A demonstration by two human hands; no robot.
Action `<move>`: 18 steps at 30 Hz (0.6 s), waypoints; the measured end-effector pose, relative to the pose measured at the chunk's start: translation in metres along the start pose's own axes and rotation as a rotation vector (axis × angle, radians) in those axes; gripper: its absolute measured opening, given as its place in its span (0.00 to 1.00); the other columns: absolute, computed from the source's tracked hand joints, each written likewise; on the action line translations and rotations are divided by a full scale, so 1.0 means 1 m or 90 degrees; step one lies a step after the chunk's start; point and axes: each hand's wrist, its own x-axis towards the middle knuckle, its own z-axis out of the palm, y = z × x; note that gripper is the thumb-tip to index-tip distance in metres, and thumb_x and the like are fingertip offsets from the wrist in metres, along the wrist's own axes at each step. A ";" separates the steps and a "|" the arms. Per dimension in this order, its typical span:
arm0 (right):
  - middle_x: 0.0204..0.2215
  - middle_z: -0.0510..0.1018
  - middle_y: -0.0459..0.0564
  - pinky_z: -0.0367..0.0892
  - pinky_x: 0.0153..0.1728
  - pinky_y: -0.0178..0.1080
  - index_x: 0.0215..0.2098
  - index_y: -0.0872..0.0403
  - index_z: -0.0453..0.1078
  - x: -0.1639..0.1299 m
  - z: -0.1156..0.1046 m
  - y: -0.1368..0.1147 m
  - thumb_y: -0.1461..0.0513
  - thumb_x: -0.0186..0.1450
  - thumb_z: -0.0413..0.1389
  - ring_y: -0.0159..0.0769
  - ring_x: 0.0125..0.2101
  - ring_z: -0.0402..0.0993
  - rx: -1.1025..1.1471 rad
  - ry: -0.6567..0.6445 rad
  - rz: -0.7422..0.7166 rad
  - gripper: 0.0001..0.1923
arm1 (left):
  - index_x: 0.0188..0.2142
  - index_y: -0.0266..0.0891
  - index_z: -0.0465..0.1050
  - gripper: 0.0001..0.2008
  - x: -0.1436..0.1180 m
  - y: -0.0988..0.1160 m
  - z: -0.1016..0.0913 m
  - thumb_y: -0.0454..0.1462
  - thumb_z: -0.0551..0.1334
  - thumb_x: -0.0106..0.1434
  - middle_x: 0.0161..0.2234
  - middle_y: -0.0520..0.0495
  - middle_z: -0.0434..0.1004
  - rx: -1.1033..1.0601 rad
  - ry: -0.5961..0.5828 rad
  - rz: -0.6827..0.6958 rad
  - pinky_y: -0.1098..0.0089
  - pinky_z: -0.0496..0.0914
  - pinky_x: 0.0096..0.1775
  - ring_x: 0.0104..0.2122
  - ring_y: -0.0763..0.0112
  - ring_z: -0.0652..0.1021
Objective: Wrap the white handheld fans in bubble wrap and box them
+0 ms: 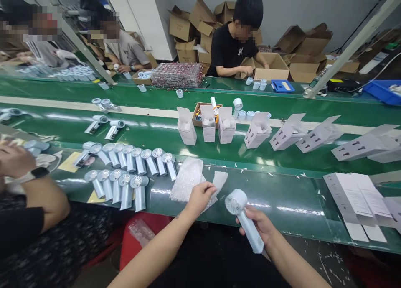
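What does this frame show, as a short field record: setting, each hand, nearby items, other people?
setting: green conveyor table on a packing line
left hand: pinching a bubble-wrap bag that lies on the table
right hand: gripping a white handheld fan by its handle, head toward the bag
nearby: rows of fans to the left; flat cartons to the right; open white boxes on the belt
people: co-worker's arm with a watch at left; others seated across the line

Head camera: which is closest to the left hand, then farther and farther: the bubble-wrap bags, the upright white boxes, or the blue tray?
From the left hand:
1. Bubble-wrap bags, right under its fingers.
2. Upright white boxes, on the belt beyond.
3. Blue tray, far side, off to the right.
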 end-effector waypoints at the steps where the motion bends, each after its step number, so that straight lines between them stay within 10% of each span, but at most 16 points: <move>1: 0.27 0.78 0.47 0.73 0.22 0.33 0.38 0.54 0.70 0.000 0.003 -0.002 0.57 0.47 0.71 0.36 0.27 0.77 -0.004 -0.029 -0.006 0.23 | 0.26 0.39 0.75 0.08 -0.003 0.003 0.004 0.41 0.62 0.53 0.25 0.51 0.76 -0.011 -0.017 0.004 0.71 0.67 0.35 0.30 0.69 0.74; 5: 0.27 0.78 0.48 0.74 0.22 0.35 0.40 0.56 0.71 0.008 0.020 -0.014 0.57 0.48 0.71 0.35 0.26 0.76 -0.066 -0.058 -0.016 0.24 | 0.20 0.37 0.73 0.05 -0.013 0.007 0.020 0.37 0.64 0.47 0.20 0.51 0.74 -0.057 -0.066 -0.018 0.72 0.65 0.29 0.24 0.70 0.72; 10: 0.27 0.76 0.46 0.74 0.23 0.36 0.39 0.57 0.72 0.011 0.018 -0.011 0.60 0.48 0.70 0.31 0.24 0.72 -0.140 0.001 -0.028 0.22 | 0.23 0.37 0.69 0.12 -0.011 0.011 0.020 0.42 0.57 0.57 0.17 0.54 0.64 -0.106 0.050 -0.062 0.74 0.60 0.23 0.17 0.77 0.63; 18: 0.26 0.75 0.44 0.72 0.19 0.37 0.41 0.54 0.69 0.004 0.030 -0.013 0.60 0.46 0.71 0.32 0.21 0.70 -0.102 0.128 -0.044 0.26 | 0.32 0.39 0.70 0.11 -0.038 0.017 0.003 0.36 0.51 0.67 0.30 0.45 0.73 0.158 0.001 0.362 0.67 0.69 0.40 0.34 0.67 0.73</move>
